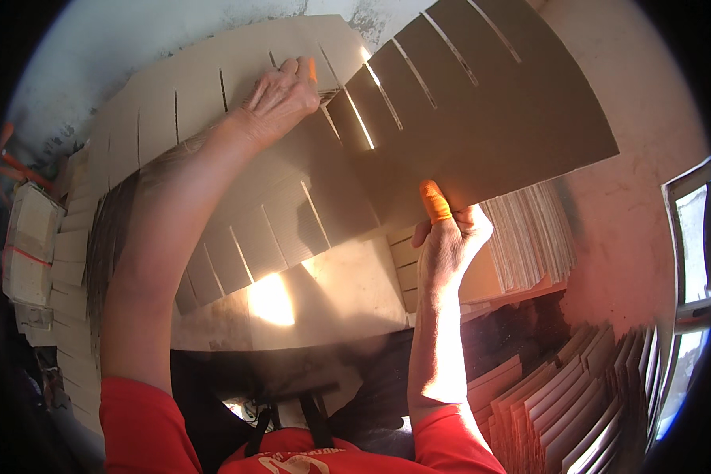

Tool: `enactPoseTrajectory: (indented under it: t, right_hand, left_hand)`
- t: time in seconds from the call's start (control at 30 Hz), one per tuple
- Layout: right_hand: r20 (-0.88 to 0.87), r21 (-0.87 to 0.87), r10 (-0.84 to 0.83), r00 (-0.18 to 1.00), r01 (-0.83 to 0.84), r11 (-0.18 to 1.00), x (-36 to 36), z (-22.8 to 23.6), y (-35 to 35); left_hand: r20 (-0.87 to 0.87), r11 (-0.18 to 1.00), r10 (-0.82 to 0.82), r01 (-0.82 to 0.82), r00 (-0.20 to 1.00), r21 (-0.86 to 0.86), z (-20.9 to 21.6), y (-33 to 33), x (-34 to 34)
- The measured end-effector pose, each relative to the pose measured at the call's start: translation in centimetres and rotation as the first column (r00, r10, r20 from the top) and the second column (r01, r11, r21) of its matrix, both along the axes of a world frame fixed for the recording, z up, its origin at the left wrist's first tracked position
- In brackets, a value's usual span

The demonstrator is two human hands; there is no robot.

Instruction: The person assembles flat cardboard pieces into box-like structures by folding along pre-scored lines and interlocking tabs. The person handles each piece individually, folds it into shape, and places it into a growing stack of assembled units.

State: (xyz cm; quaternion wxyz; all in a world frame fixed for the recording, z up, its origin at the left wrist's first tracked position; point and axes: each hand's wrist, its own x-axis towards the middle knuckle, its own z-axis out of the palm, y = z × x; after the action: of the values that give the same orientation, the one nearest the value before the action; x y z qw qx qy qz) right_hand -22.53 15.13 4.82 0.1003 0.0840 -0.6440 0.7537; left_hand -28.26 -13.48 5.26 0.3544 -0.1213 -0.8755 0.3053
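A brown cardboard sheet with a row of slots is raised at the upper right. My right hand is closed on its lower edge, the thumb in an orange finger cover pressed on the face. Another slotted cardboard sheet slants below my left forearm and meets the raised one near the middle. At that join my left hand is closed, fingers curled at the cardboard's upper edge, with an orange cover on one fingertip. What lies under its fingers is partly hidden. Behind it stands a large pale slotted sheet.
A thick stack of cardboard stands at the right, above several rows of upright cardboard pieces. More cardboard bundles line the left side. Sunlight falls on the pale work surface. A window frame is at far right.
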Motion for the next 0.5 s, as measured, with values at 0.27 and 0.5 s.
enactPoseTrajectory:
  t: [0.27,0.5]
  right_hand:
    - [-0.021,-0.006,0.033,0.999,-0.034,0.999,0.04,-0.3,-0.03]
    - [-0.017,0.012,0.06,0.998,-0.059,0.998,0.09,-0.25,0.25]
  left_hand:
    - [-0.111,0.997,-0.047,0.053,0.993,0.053,-0.43,-0.31,0.4]
    - [0.052,0.991,0.106,-0.11,0.993,0.074,-0.88,0.49,0.81]
